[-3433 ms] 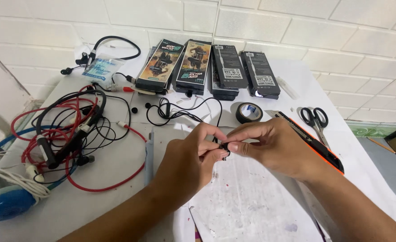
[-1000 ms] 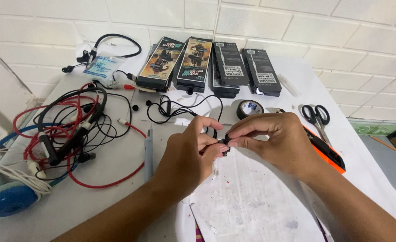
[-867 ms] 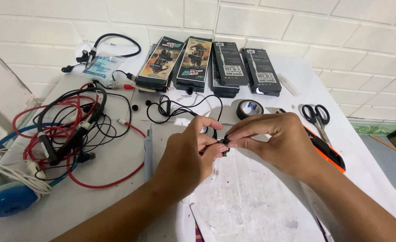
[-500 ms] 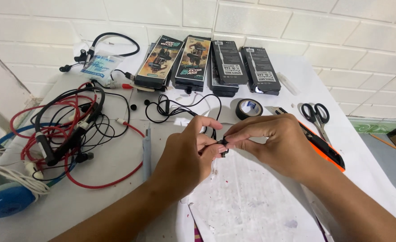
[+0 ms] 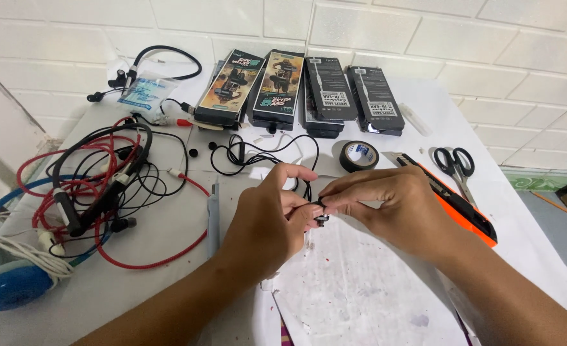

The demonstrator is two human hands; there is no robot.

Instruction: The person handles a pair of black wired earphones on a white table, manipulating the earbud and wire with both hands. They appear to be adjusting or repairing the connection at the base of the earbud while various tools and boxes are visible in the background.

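Bare left forearm (image 5: 187, 301), bare right forearm (image 5: 508, 295), no sleeves, no rings

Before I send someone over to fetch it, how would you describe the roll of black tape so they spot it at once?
Start at the row of flat retail boxes standing along the white tiled wall. Just in front of them on the table, beyond the right hand, lies the black tape roll. It is the only ring-shaped thing there; the scissors and the orange utility knife beside it are long.
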